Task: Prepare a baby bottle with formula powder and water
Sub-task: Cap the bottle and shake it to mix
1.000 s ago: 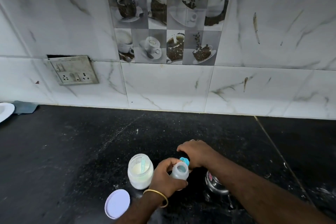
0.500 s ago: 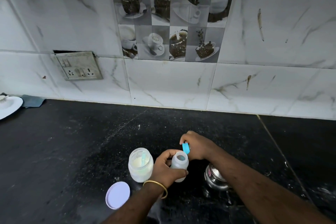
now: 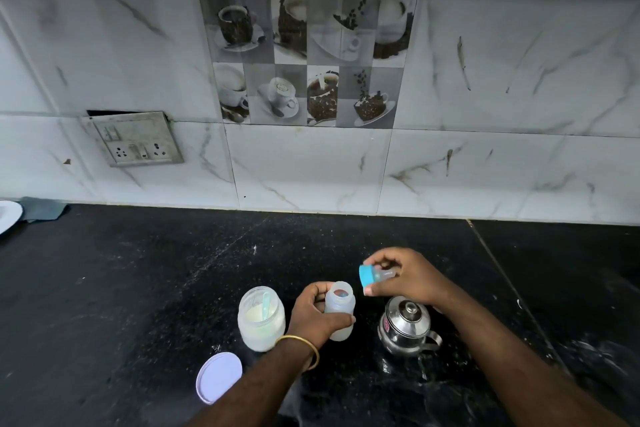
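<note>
A small translucent baby bottle [image 3: 341,307] stands open-topped on the black counter, and my left hand [image 3: 317,315] grips its side. My right hand [image 3: 405,276] holds the bottle's blue-ringed nipple cap [image 3: 372,277] lifted off, up and to the right of the bottle mouth. Left of the bottle stands an open jar of white formula powder [image 3: 260,319] with a pale blue scoop [image 3: 266,302] inside. A lidded steel water pot [image 3: 405,326] sits to the right, under my right wrist.
The jar's white lid [image 3: 219,376] lies flat on the counter [image 3: 138,288] near the front left. A white plate [image 3: 8,217] and a grey cloth [image 3: 43,209] sit at the far left by the tiled wall. A wall socket [image 3: 133,139] is mounted above.
My right hand has lifted the blue nipple cap off the bottle and carried it up and to the right, uncovering the steel pot. My left hand keeps its hold on the bottle.
</note>
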Motion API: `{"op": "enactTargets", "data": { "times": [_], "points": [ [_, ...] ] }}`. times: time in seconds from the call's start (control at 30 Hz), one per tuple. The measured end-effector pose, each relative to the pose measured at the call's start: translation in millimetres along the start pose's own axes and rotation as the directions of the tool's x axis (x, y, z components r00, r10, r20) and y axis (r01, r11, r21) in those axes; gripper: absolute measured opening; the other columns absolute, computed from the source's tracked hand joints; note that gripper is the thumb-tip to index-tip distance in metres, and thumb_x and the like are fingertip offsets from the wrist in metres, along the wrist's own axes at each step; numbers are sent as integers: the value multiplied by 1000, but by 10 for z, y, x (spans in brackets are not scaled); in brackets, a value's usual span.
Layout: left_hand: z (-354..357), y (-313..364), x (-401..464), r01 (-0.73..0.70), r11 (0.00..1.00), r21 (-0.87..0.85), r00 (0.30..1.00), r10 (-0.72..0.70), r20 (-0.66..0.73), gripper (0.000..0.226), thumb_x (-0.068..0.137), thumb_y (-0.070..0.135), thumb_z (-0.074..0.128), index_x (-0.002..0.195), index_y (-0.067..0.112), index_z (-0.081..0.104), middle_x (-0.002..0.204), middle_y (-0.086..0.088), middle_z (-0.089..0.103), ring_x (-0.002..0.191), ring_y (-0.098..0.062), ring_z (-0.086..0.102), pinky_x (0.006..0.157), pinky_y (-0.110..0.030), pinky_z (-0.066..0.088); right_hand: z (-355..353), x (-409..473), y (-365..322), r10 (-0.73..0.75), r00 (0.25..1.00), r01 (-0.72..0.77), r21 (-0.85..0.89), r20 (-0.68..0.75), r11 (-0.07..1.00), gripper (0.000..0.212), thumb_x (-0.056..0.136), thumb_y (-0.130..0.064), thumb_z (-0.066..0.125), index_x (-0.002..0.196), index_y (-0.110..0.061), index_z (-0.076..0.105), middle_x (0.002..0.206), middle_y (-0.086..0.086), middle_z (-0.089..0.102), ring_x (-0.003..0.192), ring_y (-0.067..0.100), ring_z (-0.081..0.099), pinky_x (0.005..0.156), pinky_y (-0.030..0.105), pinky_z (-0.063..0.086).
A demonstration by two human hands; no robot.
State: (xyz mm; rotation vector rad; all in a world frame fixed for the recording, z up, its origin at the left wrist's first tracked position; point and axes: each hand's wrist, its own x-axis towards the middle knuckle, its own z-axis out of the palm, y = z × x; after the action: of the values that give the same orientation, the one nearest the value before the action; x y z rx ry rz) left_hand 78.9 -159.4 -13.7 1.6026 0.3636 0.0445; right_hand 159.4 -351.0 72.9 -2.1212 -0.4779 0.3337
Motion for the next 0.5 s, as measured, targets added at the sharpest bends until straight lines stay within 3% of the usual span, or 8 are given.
{"op": "enactTargets", "data": {
  "times": [0.07, 0.2, 0.33, 0.5],
  "points": [
    [3, -4, -11, 5, 1000, 5, 1000, -5, 10, 59, 51, 6, 88, 102, 24, 66, 104, -2, 74, 97, -20, 70, 81, -27, 56, 44, -24, 21, -4, 1000, 6, -62, 28, 998, 47, 66, -24, 94, 109, -24, 74, 102, -5, 73, 90, 6, 70, 77, 19, 53],
    [5, 9, -24, 1, 1000, 17, 1000, -1, 29, 63, 43, 15, 87, 102, 24, 67, 103, -1, 75, 97, -20, 71, 86, -34, 59, 122, -34, -107, -113, 989, 128, -174, 93, 976, 49, 68, -22, 91, 114, -30, 74, 110, -9, 65, 94, 12, 67, 79, 16, 53],
    [-13, 30, -27, -17, 999, 34, 999, 15, 48, 64, 42, 17, 87, 102, 24, 67, 102, -2, 75, 97, -21, 72, 88, -36, 60, 179, -3, -297, -107, 969, 177, -324, 223, 929, 51, 71, -18, 81, 118, -34, 72, 113, -13, 57, 99, 9, 62, 88, 28, 55],
    [-46, 23, -16, -34, 999, 35, 998, 32, 59, 68, 38, 22, 89, 101, 25, 66, 104, -2, 75, 98, -20, 71, 90, -37, 59, 217, 61, -551, -85, 937, 247, -473, 338, 846, 49, 71, -18, 77, 114, -39, 69, 110, -18, 58, 99, 4, 59, 87, 33, 56]
  ]
}}
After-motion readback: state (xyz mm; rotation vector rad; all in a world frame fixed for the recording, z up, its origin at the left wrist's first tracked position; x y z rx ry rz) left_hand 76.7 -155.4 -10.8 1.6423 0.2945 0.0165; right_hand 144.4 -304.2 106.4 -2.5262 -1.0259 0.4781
